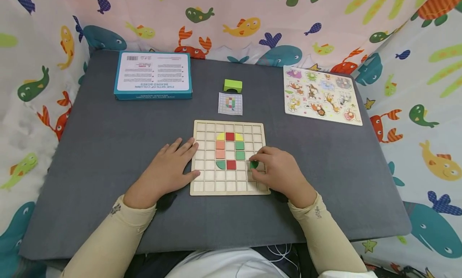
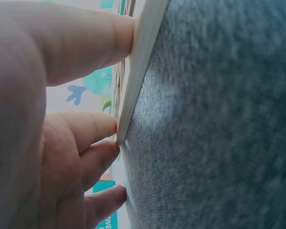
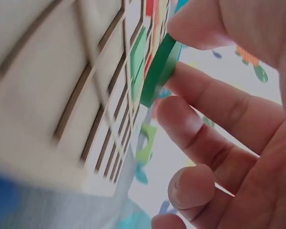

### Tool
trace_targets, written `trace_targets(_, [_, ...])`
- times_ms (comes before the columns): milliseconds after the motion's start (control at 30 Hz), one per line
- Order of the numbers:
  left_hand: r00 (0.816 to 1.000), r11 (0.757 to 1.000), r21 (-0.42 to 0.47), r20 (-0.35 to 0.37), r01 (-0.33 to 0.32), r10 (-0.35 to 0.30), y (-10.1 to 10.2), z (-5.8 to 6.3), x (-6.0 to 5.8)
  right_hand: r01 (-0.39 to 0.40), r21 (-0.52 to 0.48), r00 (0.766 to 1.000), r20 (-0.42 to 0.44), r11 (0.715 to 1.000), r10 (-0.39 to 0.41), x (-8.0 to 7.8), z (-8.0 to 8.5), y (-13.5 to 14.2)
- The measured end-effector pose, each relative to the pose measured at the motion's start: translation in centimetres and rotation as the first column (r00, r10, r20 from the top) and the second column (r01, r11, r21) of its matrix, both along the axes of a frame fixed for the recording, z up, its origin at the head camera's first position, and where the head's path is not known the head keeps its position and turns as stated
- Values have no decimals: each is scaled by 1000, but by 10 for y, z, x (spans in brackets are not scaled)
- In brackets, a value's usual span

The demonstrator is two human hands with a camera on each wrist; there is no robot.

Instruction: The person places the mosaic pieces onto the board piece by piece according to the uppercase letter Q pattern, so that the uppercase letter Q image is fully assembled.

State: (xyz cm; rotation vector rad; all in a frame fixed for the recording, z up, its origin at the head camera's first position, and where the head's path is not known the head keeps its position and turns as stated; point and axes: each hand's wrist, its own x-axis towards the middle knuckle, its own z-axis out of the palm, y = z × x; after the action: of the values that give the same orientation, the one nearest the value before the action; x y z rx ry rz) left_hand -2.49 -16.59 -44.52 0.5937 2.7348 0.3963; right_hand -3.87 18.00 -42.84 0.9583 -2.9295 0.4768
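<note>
A wooden grid board (image 1: 210, 185) lies on the table with a ring of coloured pieces in its cells. Two yellow rounded pieces flank a red square (image 1: 229, 136) at the top. Orange squares (image 1: 220, 154) run down the left side and green squares (image 1: 240, 155) down the right. Below sit a green rounded piece (image 1: 220, 165) and another red square (image 1: 231, 165). My left hand (image 1: 167, 167) rests with spread fingers, thumb and fingertips touching the board's left edge. Between thumb and index finger, my right hand (image 1: 281, 169) pinches a green quarter-circle piece (image 3: 158, 71) over the board's right part.
Behind the board lie a printed pattern card (image 1: 230, 104) and a light green arch block (image 1: 232, 85). A blue-edged box (image 1: 153, 75) stands at the back left, an animal picture board (image 1: 322, 95) at the back right. Patterned cloth (image 1: 231, 29) surrounds the grey table (image 1: 108, 149).
</note>
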Motion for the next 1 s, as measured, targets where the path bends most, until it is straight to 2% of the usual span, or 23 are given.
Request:
trace_targets(167, [1000, 1000, 8, 2, -3, 3, 1, 1, -1, -60, 34, 998, 25, 998, 60, -8, 1, -20])
trace_targets(333, [1000, 1000, 13, 5, -5, 5, 2, 3, -1, -96, 67, 995, 35, 993, 94, -12, -2, -28])
trace_targets(500, [1000, 1000, 13, 23, -11, 10, 0, 3, 0, -140, 22, 989, 41, 990, 139, -12, -6, -33])
trace_targets(700, [1000, 1000, 20, 9, -1, 1, -1, 3, 1, -193, 6, 979, 66, 981, 192, -9, -2, -32])
trace_targets(867, [1000, 1000, 15, 8, -1, 1, 1, 3, 1, -157, -35, 982, 97, 987, 159, -1, 1, -22])
trace_targets(1000, [1000, 1000, 13, 7, -3, 3, 3, 0, 1, -37, -58, 991, 123, 998, 44, 10, 4, -5])
